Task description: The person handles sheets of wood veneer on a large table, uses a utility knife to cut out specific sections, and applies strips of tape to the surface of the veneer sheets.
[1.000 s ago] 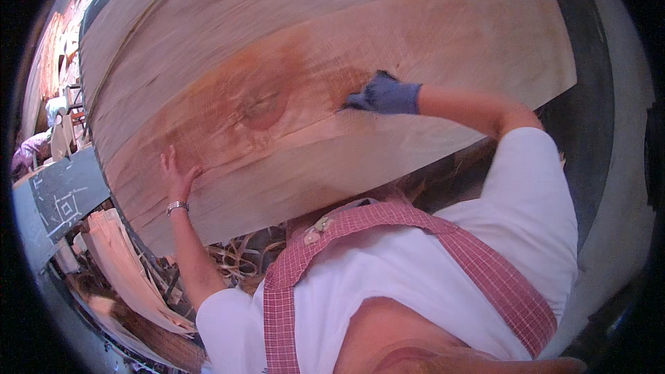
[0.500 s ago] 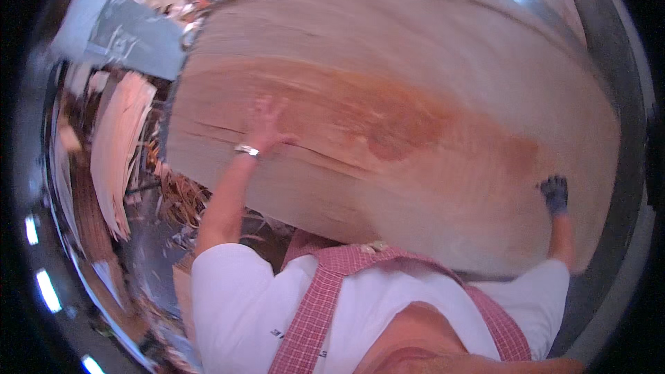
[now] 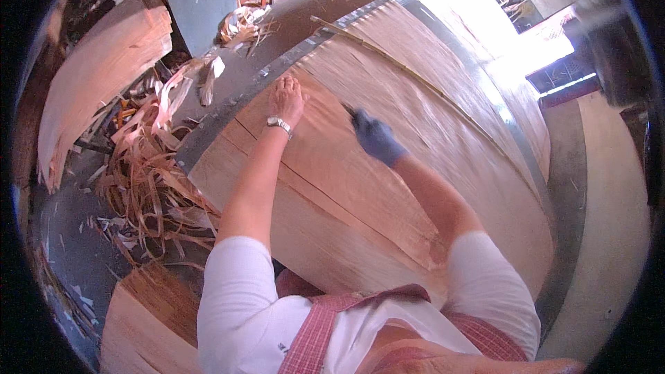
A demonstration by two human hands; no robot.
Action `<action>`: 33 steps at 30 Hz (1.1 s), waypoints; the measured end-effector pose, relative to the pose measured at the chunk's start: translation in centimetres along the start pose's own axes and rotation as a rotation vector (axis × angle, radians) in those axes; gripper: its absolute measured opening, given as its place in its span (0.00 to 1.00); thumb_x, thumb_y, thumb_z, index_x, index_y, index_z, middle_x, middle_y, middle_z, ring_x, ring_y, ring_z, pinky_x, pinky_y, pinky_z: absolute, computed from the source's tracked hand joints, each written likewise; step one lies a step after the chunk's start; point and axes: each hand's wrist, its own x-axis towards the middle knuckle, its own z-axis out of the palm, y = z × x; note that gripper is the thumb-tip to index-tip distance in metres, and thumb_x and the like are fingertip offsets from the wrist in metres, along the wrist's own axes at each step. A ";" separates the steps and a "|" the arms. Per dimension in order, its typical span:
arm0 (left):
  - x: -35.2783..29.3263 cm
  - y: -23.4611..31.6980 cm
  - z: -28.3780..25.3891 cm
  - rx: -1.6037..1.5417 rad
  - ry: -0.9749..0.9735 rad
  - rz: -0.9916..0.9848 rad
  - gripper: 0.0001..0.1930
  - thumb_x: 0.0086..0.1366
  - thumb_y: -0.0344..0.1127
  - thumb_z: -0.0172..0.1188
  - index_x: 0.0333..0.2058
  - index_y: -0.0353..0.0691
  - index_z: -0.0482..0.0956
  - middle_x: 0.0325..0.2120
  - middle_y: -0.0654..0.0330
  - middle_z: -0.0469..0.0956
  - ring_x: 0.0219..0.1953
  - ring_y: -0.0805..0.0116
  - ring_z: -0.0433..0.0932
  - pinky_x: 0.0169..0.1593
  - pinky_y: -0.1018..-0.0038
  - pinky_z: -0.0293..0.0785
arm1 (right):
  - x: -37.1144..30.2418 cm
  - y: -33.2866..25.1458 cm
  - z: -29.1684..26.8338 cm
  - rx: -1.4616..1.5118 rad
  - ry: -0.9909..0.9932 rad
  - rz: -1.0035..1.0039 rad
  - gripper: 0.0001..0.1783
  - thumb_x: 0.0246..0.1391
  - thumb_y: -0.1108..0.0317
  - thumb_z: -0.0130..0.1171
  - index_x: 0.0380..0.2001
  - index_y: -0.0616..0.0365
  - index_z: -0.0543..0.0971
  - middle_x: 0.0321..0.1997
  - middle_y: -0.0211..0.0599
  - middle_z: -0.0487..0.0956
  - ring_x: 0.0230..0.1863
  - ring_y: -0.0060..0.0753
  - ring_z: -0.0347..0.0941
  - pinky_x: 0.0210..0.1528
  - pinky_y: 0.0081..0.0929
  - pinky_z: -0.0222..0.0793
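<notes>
A thin wood veneer sheet [image 3: 332, 145], orange-brown with long splits along its grain, lies over paler sheets on a wide table. My bare left hand [image 3: 287, 100], with a metal watch [image 3: 279, 124] at the wrist, rests flat on the sheet near its far left end. To its right, my right hand [image 3: 377, 137] wears a dark blue-grey glove and is closed low over the veneer. A small dark pointed tip sticks out ahead of its fingers; the rest of that thing is hidden in the glove.
A thin bamboo pole [image 3: 415, 76] lies across the sheets beyond my hands. Veneer scraps [image 3: 149, 166] heap on the floor at left, beside stacked veneer [image 3: 104, 90] and a grey panel [image 3: 197, 7]. More veneer [image 3: 149, 318] sits at lower left. The table's grey edge [image 3: 242, 100] runs along the far left.
My right hand has come from the far right of the sheet to beside my left hand. The left hand has gone from spread fingers to lying flat near the sheet's end. The view has turned.
</notes>
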 end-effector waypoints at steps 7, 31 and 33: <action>-0.5 -0.5 -1.3 -0.172 0.226 -0.019 0.26 0.61 0.43 0.57 0.55 0.37 0.68 0.53 0.53 0.70 0.54 0.59 0.69 0.54 0.59 0.66 | 17.7 -8.7 2.9 -0.222 -0.135 -0.082 0.13 0.62 0.59 0.43 0.44 0.54 0.70 0.34 0.54 0.80 0.36 0.60 0.78 0.32 0.57 0.71; -8.3 27.1 -0.6 0.164 -0.458 0.067 0.41 0.48 0.52 0.72 0.57 0.38 0.68 0.61 0.48 0.63 0.60 0.42 0.63 0.62 0.49 0.62 | -31.5 20.8 -6.9 -0.200 -0.305 0.158 0.16 0.64 0.52 0.40 0.45 0.49 0.69 0.33 0.47 0.81 0.34 0.51 0.80 0.29 0.54 0.72; -15.2 39.8 -2.2 0.045 -0.599 0.213 0.43 0.46 0.52 0.72 0.59 0.42 0.66 0.63 0.49 0.61 0.62 0.42 0.60 0.62 0.47 0.60 | -38.6 24.3 -7.4 -0.206 -0.320 0.238 0.17 0.64 0.53 0.41 0.50 0.47 0.70 0.37 0.44 0.82 0.36 0.50 0.80 0.30 0.53 0.72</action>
